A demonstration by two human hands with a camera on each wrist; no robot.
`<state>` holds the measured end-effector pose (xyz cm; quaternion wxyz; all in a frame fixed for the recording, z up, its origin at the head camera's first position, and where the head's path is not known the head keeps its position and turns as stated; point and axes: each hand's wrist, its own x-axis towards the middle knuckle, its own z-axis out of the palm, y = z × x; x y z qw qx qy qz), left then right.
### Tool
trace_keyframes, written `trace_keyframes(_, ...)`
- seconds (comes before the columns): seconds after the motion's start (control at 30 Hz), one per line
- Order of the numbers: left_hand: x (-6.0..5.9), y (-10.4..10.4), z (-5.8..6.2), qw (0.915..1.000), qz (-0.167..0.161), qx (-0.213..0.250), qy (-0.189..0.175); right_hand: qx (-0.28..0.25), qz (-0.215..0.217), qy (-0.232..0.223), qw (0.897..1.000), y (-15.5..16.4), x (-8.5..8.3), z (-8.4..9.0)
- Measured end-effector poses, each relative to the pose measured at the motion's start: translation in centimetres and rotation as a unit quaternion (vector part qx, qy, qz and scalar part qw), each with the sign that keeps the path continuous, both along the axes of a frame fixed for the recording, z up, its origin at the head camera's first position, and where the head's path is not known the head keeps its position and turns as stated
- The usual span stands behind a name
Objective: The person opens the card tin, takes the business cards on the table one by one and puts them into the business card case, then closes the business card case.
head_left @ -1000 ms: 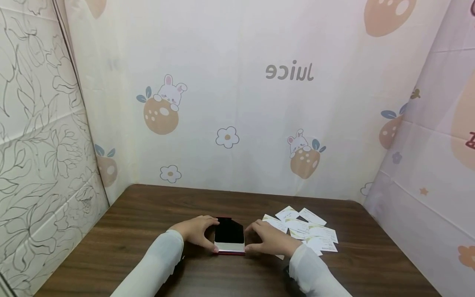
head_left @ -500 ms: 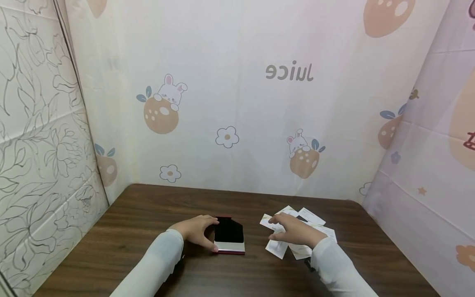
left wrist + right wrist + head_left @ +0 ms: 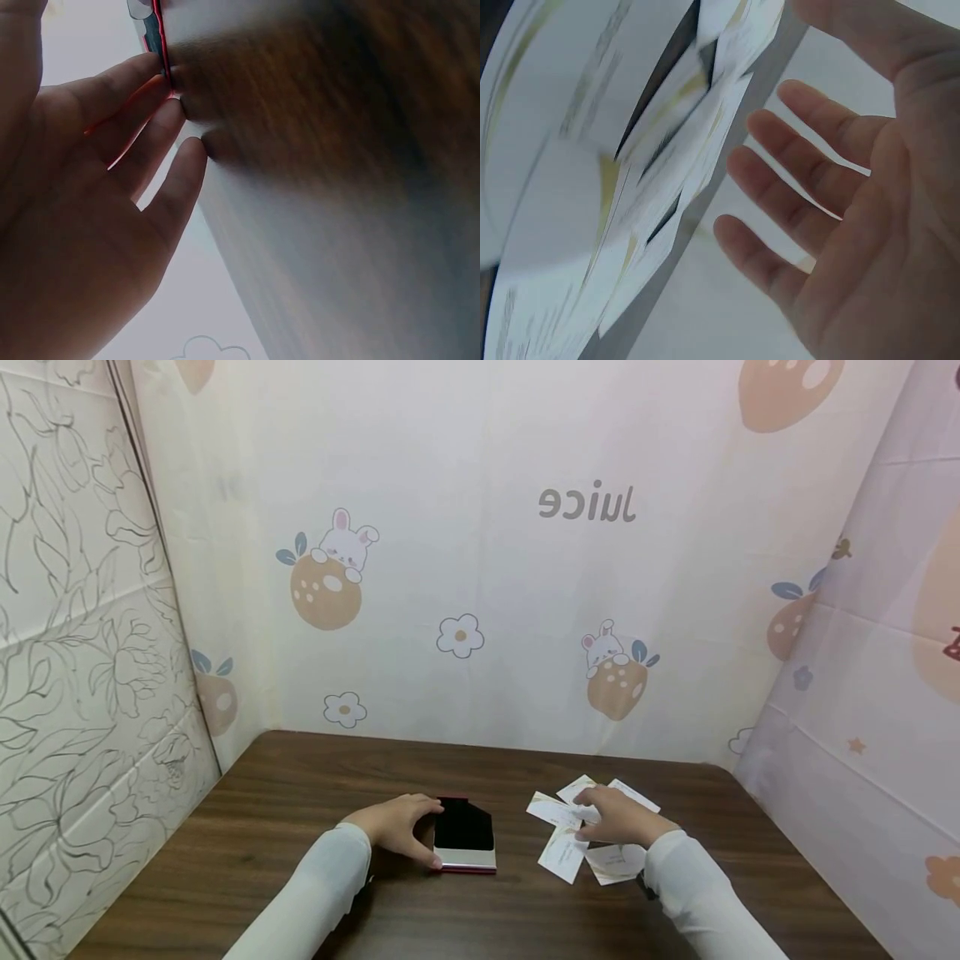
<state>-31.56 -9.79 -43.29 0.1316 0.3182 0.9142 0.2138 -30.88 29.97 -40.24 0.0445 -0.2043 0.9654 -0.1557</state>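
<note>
A small card case (image 3: 465, 837) with a black top, silver front and red rim lies on the dark wood table (image 3: 300, 793). My left hand (image 3: 417, 833) grips its left side, thumb at the near edge and fingers at the far edge. In the left wrist view the fingers (image 3: 150, 127) touch the case's red rim (image 3: 155, 34). My right hand (image 3: 617, 817) is spread flat, palm down, over a loose heap of white business cards (image 3: 561, 853). In the right wrist view its fingers (image 3: 795, 187) are straight and apart, just over the cards (image 3: 630, 187), and hold nothing.
Printed curtain walls (image 3: 480, 568) close the table in at the back and on both sides. Single cards (image 3: 550, 810) lie between the case and the heap, and one card (image 3: 613, 865) lies by my right sleeve.
My right hand left the case's right side and moved right and away, onto the card heap. Some cards shifted under it. My left hand and the case have stayed put.
</note>
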Motion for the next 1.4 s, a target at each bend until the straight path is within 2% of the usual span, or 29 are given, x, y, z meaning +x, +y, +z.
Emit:
trace_keyframes(0.23, 0.1, -0.1, 0.1, 1.0, 0.002, -0.001, 0.0, 0.037, -0.08, -0.033, 0.996, 2.7, -1.1, -0.4)
trace_keyframes(0.5, 0.1, -0.1, 0.0, 1.0, 0.002, -0.003, 0.002, 0.077, -0.117, -0.056, 0.989, 4.1, -2.5, -0.5)
trace_keyframes(0.8, 0.1, 0.0, -0.1, 1.0, -0.002, 0.0, 0.004, 0.089, -0.119, -0.063, 0.987, 4.2, -3.3, -0.7)
trace_keyframes(1.0, 0.0, 0.0, -0.1, 1.0, -0.005, 0.002, 0.003, 0.093, -0.114, -0.052, 0.988, 4.4, -3.6, -1.0)
trace_keyframes(1.4, -0.3, -0.1, -0.4, 1.0, -0.006, 0.003, 0.005, 0.075, -0.117, -0.036, 0.99, 4.2, -3.6, -1.1)
